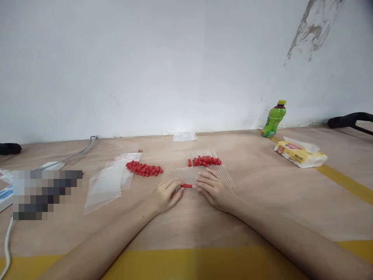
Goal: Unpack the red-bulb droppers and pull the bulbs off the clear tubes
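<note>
My left hand [166,195] is closed in a pinch on the red rubber bulb [186,186] of a clear glass dropper. My right hand [214,188] meets it from the right, fingers curled on the dropper's glass tube. Both hands rest on the wooden table [186,229] in front of a row of clear glass tubes [204,174]. Behind that row lies a set of droppers with red bulbs [205,160]. A loose pile of red bulbs [144,168] lies to the left, beside my left hand.
Clear plastic zip bags [107,182] lie left of the bulb pile. A green bottle [274,118] stands by the wall at the right, with a tissue pack [300,154] near it. Grey cables [72,155] run at the far left. Yellow tape [344,181] crosses the table.
</note>
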Available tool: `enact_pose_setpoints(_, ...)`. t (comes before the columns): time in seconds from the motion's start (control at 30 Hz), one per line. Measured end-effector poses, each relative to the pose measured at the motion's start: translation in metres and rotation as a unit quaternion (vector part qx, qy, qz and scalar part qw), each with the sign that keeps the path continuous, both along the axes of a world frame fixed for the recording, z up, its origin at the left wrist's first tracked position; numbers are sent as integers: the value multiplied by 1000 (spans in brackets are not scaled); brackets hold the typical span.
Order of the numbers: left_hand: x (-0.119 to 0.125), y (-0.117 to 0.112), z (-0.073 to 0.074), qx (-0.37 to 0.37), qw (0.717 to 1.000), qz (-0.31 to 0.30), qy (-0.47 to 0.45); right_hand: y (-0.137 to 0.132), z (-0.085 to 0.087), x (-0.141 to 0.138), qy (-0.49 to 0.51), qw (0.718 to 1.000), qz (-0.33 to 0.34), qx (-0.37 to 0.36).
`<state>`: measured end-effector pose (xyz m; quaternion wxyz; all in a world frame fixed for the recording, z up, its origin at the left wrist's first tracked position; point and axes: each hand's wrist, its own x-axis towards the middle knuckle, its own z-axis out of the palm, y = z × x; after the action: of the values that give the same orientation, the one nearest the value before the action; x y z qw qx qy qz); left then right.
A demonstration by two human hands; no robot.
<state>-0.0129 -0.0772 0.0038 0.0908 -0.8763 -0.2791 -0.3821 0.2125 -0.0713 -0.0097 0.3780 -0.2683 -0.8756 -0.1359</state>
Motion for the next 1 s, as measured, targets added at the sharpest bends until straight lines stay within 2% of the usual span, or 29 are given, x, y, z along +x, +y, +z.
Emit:
enact_pose_setpoints(0.17,12,0,8,13,997,-7,73,-2,-1,-2,5,1000,17,-2)
enact_pose_setpoints(0.27,16,3,4,36,996,-31,70,-3,0,-3,2,1000,27,-11)
enact_pose_setpoints(0.4,17,4,-2,64,995,-32,66,-2,0,-5,-3,999,39,-28)
enact_pose_setpoints(0.57,18,0,2,88,992,-24,85,-2,0,-5,-4,997,68,-29)
enact_pose_setpoints(0.83,18,-5,7,50,992,-35,106,-9,10,-5,-11,996,90,24)
enact_pose_setpoints(1.0,17,-6,6,26,993,-44,102,-10,10,-4,-31,994,89,63)
